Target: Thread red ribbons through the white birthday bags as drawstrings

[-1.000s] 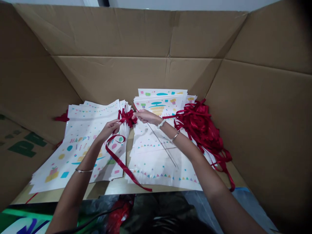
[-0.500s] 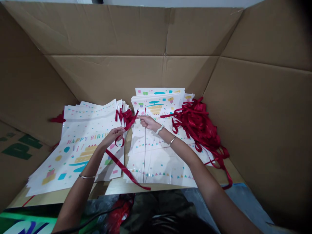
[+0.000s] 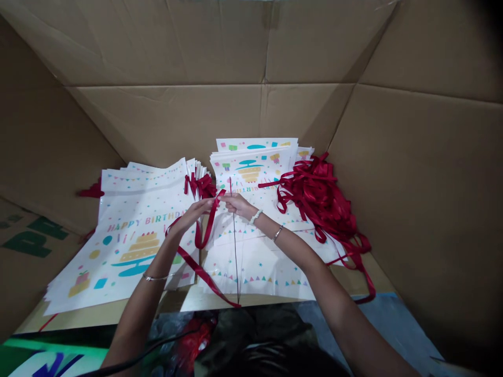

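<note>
My left hand (image 3: 201, 208) reaches over the right edge of the left stack, its fingers closed on a red ribbon (image 3: 203, 238). My right hand (image 3: 238, 205) pinches the same ribbon close to its upper end, and the fingertips of both hands nearly meet. The ribbon loops below my left hand and trails toward the table's front edge. A long thin dark wire (image 3: 236, 256) runs up past my right fingers; whether they grip it too is hard to see. Under my hands lie the left stack (image 3: 135, 209) and the right stack (image 3: 267, 262) of white "Happy Birthday" printed sheets or bags.
A heap of red ribbons (image 3: 324, 193) lies on the right stack, some ends hanging over the table edge. Short red ribbon ends (image 3: 201, 186) stick out at the left stack's corner. Tall cardboard walls (image 3: 204, 110) enclose the back and both sides.
My left hand has moved up and right to meet my right hand, bringing the ribbon away from the short ribbon ends. The wire's top has shifted slightly left and down.
</note>
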The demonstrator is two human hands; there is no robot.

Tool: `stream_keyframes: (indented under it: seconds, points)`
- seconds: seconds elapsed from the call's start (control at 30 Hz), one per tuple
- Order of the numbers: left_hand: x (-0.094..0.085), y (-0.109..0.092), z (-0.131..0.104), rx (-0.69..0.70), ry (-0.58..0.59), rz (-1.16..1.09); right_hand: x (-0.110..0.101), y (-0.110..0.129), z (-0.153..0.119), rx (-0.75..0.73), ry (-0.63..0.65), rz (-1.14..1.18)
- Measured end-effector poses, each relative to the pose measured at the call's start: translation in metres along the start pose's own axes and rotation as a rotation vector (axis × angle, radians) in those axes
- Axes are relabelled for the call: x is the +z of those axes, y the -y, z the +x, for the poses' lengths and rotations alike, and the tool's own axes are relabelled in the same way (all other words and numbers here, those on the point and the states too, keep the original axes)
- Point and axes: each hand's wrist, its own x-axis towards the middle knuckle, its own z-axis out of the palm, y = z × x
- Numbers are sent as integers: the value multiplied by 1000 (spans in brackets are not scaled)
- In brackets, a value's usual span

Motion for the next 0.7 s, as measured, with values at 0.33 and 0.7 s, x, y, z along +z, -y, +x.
stream_keyframes:
  seconds: [0.33,0.7]
  points:
    - [63,21,44,27,-336,-213,-17,-11,-6,118,-45,44]
    - [65,64,11,44,-321,-189,-31,-74,-8,-104,-91,-99]
